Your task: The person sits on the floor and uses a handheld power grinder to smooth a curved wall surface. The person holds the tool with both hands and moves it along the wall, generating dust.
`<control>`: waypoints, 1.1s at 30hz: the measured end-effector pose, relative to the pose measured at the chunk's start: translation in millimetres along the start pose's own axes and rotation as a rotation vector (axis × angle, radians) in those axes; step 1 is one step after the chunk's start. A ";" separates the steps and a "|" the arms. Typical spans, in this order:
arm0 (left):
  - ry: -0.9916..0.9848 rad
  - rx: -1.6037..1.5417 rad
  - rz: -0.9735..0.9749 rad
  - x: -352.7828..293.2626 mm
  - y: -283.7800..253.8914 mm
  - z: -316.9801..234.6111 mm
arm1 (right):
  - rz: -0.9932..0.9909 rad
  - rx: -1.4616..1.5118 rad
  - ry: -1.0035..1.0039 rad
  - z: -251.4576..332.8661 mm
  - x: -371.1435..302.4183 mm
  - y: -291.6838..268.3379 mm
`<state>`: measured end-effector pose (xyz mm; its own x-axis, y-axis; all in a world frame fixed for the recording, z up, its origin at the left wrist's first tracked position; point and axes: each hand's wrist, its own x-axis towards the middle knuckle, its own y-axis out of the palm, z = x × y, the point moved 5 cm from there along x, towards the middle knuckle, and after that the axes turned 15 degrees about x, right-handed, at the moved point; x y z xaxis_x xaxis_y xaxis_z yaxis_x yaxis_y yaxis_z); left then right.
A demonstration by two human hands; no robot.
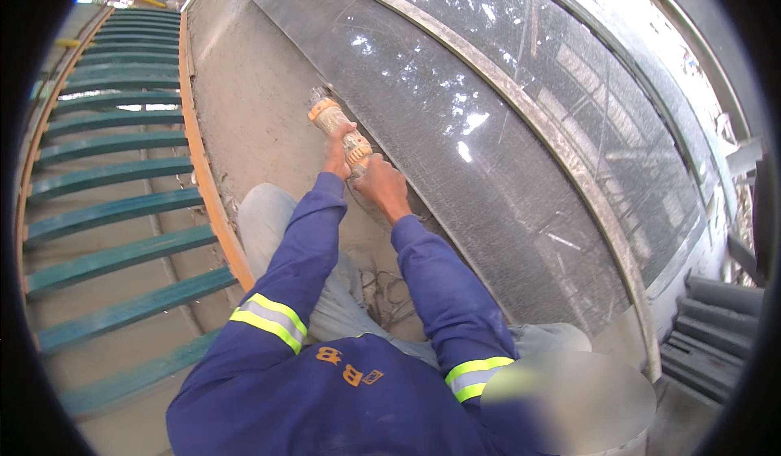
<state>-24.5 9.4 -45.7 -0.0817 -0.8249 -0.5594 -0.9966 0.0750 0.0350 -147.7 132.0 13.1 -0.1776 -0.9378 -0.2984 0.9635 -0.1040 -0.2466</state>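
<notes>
Both my hands are closed on a dusty orange power tool, which looks like an angle grinder (329, 116). My left hand (337, 155) wraps its middle from the left side. Behind it, my right hand (383, 184) grips the rear end. The tool points away from me, its grey front end beside the long left edge of a dark, glossy slab (431, 163). Whether the front end touches that edge, I cannot tell.
On the left stands an orange-edged frame with teal slats (122, 205). Dusty ground (244, 90) runs between it and the slab. A pale, rough-edged strip (553, 143) crosses the dark surface on the right. Grey ridged pieces (716, 326) lie at the right.
</notes>
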 end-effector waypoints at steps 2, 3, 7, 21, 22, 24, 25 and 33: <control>-0.006 -0.004 0.018 -1.6 1.4 -0.1 | -0.025 -0.031 -0.029 3.0 -1.9 -0.5; 0.002 -0.007 0.003 -4.4 3.4 -0.9 | -0.019 -0.033 -0.023 4.6 -3.4 -2.4; 0.027 -0.018 -0.047 -13.4 8.9 -6.0 | -0.013 -0.021 -0.016 2.1 -4.8 -3.6; 0.043 0.006 -0.097 -9.1 3.0 -10.0 | 0.009 0.015 0.017 0.5 9.2 5.4; 0.040 -0.001 -0.100 -7.5 3.3 -10.4 | 0.007 0.014 0.016 0.3 10.7 5.6; 0.042 -0.011 -0.091 -4.7 3.9 -11.9 | 0.003 0.008 0.012 -0.1 13.4 5.8; 0.046 -0.013 -0.079 -3.6 3.7 -13.3 | -0.001 0.008 0.004 0.5 15.4 6.0; 0.028 -0.013 -0.073 -4.4 3.4 -9.9 | -0.025 -0.027 -0.046 6.8 6.8 1.7</control>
<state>-27.6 7.8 -34.9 -0.0086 -0.8433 -0.5374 -1.0000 0.0067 0.0054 -146.0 123.2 16.9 -0.1915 -0.9493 -0.2493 0.9531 -0.1191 -0.2784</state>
